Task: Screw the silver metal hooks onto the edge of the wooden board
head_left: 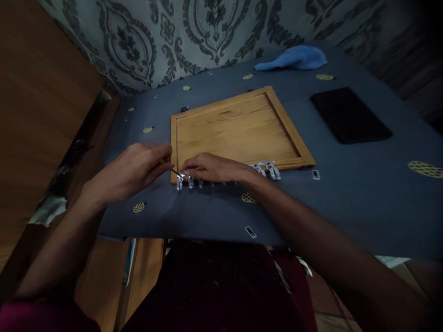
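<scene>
A wooden panel [238, 129] with a raised frame lies flat on a blue cloth-covered table [346, 193]. A row of small metal hooks [266, 169] runs along its near edge. My left hand [133, 170] is closed around a thin tool, a small screwdriver [175, 172], whose tip meets the leftmost hook at the panel's near left corner. My right hand [212, 167] lies over the hook strip, fingers pressed down on it right beside the tool tip. Part of the strip is hidden under that hand.
A black flat phone or tablet [349, 115] lies at the right. A blue cloth [294, 59] is bunched at the far edge by the patterned wall. Small labels [250, 231] dot the tablecloth. A wooden cabinet [38, 101] stands at the left.
</scene>
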Tool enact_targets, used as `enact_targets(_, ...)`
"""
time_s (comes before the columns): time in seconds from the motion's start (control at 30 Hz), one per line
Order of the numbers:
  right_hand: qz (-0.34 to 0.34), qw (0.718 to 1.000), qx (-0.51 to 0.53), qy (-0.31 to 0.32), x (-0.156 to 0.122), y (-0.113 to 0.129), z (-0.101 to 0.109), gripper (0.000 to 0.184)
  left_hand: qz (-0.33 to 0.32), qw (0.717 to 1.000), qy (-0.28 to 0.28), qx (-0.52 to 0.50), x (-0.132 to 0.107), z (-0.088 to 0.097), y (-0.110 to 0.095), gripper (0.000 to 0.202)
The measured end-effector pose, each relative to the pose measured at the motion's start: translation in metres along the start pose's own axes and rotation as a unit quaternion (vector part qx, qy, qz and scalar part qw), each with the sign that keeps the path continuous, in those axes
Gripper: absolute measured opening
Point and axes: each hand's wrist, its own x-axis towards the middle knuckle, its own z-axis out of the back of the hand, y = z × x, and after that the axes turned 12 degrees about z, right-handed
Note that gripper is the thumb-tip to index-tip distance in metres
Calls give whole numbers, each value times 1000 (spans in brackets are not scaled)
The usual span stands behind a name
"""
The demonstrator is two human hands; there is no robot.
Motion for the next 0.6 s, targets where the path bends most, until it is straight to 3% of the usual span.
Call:
enact_targets(0.3, -20, 1000, 5, 1, 1, 2, 0, 25, 2, 1000, 15, 3, -3, 4, 2, 24)
enact_targets(0.6, 0, 1000, 1, -6, 1, -2, -1, 26, 22, 999, -9, 29, -11, 14, 3, 27)
